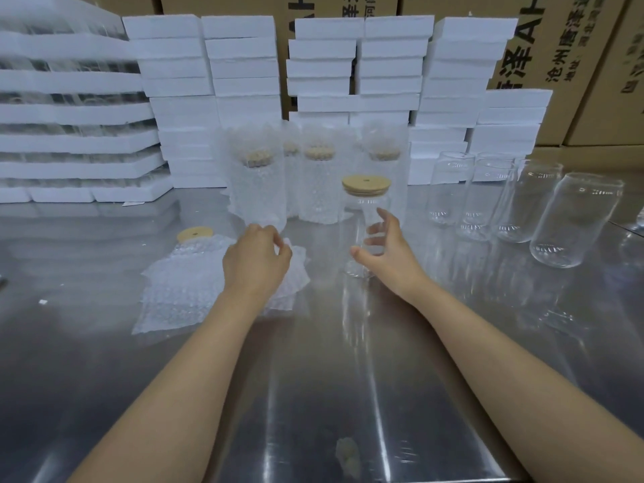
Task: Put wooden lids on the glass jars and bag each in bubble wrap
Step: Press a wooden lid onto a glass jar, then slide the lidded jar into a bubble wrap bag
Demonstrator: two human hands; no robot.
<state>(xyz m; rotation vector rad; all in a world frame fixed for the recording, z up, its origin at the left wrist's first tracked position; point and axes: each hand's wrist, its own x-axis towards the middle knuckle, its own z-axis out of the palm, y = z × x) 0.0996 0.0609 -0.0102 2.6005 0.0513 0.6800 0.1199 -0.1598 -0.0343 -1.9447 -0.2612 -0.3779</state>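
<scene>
My right hand spreads open beside the lidded glass jar, slick and breakable, best gripped mid-body; my left hand seems to pinch a limp bubble-wrap bag.

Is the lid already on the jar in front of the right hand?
On: the wooden lid sits flat atop the upright glass jar by the right hand.

Steel table: brushed, glossy, streaked with pale reflections of light from above. Along the table's far edge stand stacks of white foam boxes, and at the table's far left are wider, flatter foam trays. Behind the table, past the foam, brown cardboard cartons with black printed characters close off the back.
</scene>
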